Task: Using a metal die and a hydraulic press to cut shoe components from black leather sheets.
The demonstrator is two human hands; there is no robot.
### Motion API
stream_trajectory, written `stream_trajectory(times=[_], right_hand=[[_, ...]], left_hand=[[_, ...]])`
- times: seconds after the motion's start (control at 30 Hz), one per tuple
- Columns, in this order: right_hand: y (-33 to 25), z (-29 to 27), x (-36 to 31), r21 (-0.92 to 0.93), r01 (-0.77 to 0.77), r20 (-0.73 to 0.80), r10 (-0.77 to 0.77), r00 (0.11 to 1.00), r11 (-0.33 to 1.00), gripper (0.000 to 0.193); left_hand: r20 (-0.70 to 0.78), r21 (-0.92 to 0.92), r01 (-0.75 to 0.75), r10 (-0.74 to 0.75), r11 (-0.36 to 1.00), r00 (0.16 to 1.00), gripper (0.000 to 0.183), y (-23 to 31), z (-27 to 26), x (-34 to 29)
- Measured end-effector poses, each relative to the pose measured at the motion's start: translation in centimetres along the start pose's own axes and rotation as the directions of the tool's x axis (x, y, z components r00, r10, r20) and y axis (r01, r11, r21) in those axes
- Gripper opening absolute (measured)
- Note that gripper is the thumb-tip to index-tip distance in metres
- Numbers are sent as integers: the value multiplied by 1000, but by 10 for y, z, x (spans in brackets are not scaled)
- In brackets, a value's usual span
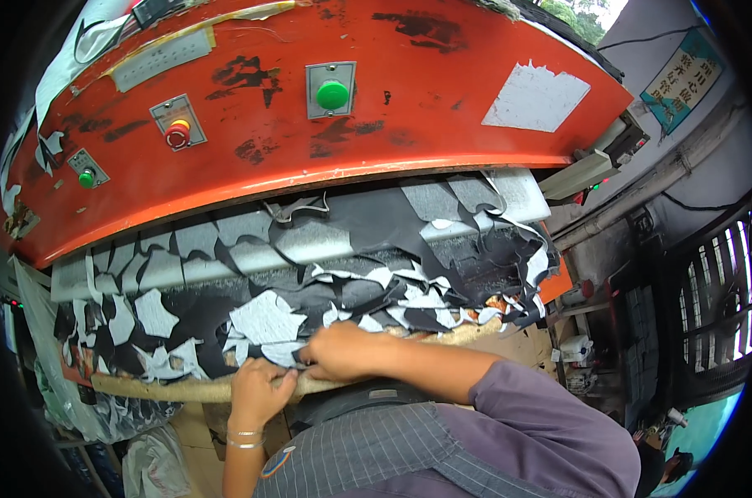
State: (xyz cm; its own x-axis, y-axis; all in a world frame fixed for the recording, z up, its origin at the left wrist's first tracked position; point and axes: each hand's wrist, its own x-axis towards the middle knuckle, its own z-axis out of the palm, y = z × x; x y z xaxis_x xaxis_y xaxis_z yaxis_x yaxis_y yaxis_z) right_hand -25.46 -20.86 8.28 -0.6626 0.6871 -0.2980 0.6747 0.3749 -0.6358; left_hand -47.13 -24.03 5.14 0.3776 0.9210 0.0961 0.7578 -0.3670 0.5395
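Both hands are close together at the front edge of the machine bed, by a grey cut piece of sheet material [281, 353]. My left hand [258, 393], with bands at the wrist, has its fingers curled at the piece's near edge. My right hand [341, 350] is closed at its right side, fingertips pointing left and partly hidden. Just beyond lies a larger light-grey scrap [266, 317] with jagged edges. Black and grey offcuts [417, 297] are heaped to the right of it. Further back, a dark sheet with curved cut-outs [367, 217] lies over a pale board [309, 242].
An orange machine beam [251, 116] spans the far side, with a green button [333, 95] and a red stop knob [177, 135]. A worn, pale padded rail [160, 390] runs along the front. A bent metal strip [299, 209] rests under the beam. Plastic bags [156, 465] stand lower left.
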Motion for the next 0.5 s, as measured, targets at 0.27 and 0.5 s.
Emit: stream_trajectory(times=[0.27,0.5], right_hand=[[117,-137,111,-256,-301,-542,121,831,919,72],[146,-158,114,-238,-120,-478,-9,878,964,48]], left_hand=[[94,-620,312,-326,720,941,14,-16,-18,95],[88,-831,310,-440,463,894,58,-13,14,209]])
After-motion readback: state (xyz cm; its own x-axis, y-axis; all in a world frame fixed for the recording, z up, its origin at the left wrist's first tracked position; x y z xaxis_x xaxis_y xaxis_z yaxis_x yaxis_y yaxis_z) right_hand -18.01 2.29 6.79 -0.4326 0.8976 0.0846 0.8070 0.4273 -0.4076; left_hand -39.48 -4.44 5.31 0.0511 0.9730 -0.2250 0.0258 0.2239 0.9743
